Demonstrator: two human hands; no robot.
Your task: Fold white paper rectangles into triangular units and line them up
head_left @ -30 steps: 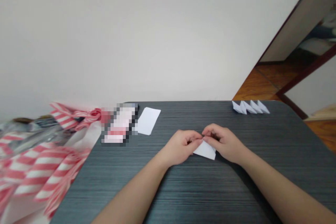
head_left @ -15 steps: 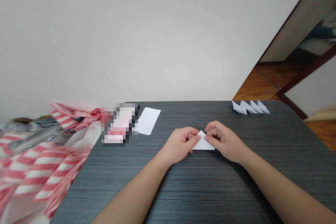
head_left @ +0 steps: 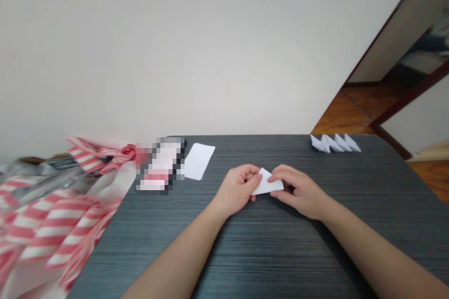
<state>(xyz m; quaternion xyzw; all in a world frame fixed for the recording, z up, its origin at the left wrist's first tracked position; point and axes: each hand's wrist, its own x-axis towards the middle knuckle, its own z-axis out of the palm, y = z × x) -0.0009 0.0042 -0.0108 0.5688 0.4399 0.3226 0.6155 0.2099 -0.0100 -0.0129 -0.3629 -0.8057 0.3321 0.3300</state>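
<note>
A small piece of folded white paper (head_left: 266,184), roughly triangular and slightly tilted, is between my hands over the dark table. My left hand (head_left: 239,188) pinches its left side, thumb on top and fingers curled behind. At its right side my right hand (head_left: 298,190) grips the edge between thumb and forefinger; the other fingers are partly hidden. Several folded white paper pieces (head_left: 335,143) stand in a zigzag row at the far right of the table. To the far left lies a small stack of flat white paper sheets (head_left: 199,161).
The dark, wood-grained table (head_left: 245,252) meets a white wall (head_left: 224,46) at its back edge. A pixelated phone-like object (head_left: 162,163) lies left of the sheets. Red-and-white striped cloth (head_left: 59,224) is heaped beyond the left edge. Wooden floor (head_left: 336,112) shows at right.
The folded paper has turned, its right side rising a little off the table. My right hand has shifted from the paper's upper slope to its right corner. My left hand keeps its pinch.
</note>
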